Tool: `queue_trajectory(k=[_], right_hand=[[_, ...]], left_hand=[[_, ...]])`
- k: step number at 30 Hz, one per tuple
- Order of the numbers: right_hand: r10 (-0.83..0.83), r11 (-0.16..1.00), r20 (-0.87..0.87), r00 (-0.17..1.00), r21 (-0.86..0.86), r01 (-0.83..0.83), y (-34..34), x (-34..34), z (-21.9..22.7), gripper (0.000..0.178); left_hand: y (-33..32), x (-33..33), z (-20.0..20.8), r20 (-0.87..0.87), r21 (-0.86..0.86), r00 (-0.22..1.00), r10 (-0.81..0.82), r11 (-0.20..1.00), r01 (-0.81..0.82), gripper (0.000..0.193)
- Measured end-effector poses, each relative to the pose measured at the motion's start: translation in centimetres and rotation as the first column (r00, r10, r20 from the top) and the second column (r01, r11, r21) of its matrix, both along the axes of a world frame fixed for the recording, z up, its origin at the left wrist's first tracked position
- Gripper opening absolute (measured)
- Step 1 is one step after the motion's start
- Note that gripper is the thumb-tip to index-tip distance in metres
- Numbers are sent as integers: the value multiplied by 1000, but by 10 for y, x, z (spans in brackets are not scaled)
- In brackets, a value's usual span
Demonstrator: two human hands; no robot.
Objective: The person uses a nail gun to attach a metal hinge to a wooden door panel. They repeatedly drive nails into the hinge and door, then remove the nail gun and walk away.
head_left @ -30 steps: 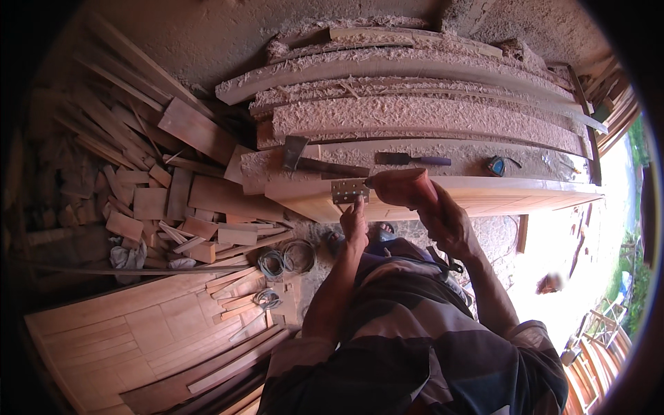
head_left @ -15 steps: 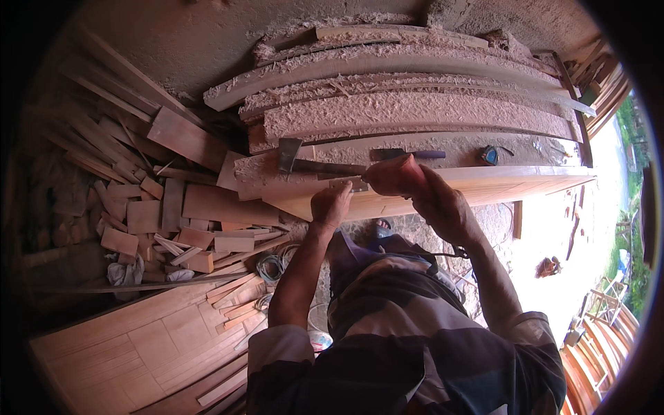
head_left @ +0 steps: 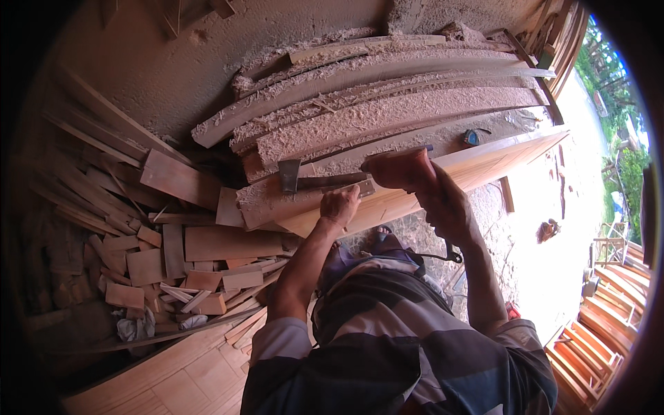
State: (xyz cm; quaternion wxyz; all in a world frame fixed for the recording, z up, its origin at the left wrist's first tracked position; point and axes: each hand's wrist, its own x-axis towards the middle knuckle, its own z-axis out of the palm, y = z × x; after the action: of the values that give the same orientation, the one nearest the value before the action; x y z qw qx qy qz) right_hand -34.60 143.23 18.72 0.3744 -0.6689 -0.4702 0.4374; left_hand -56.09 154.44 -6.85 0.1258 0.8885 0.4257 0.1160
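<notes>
Head view, the only 1 I've got: my left hand [head_left: 340,205] is pressed down on the long pale door panel [head_left: 484,162] lying across the bench, fingers curled over a small metal piece at the panel's near edge. I can't tell whether I'm pinching that piece or just steadying it. My right hand [head_left: 443,207] is wrapped tight around the handle of the orange power drill [head_left: 400,168], nose aimed left toward my left fingers, just beside them.

A hammer [head_left: 304,178] lies on the shaving-covered planks [head_left: 373,117] right behind my left hand, head to the left, handle running toward the drill. Further along, a small blue tool [head_left: 472,137] sits near the far end. Down to my left, offcut blocks [head_left: 173,270] are heaped on the ground.

To do this bit well, I reckon I want the drill square to the panel edge, my left fingertips clear of the tip, steady downward weight on the panel so it doesn't skate, and a gentle squeeze before leaning in.
</notes>
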Motion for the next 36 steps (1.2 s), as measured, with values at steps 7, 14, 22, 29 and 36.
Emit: queue_trajectory(k=[7,14,22,29,36], right_hand=[[-77,997,-13,997,-14,77,-11,-9,-3,59],[-123,990,-167,978,46,133,-10,-18,1,56],[-137,990,-276,951,5,144,-10,-30,22,62],[-80,987,-385,919,96,126,-26,-33,28,73],[-97,989,-385,918,65,131,-32,-32,28,76]], left_hand=[[-3,-10,20,-51,-199,995,89,975,-98,63],[7,-38,28,295,-607,-125,947,287,741,39],[9,-46,33,281,-557,-280,918,394,732,20],[20,-49,35,323,-499,-315,892,444,745,18],[18,-49,53,485,-549,-135,864,420,723,17]])
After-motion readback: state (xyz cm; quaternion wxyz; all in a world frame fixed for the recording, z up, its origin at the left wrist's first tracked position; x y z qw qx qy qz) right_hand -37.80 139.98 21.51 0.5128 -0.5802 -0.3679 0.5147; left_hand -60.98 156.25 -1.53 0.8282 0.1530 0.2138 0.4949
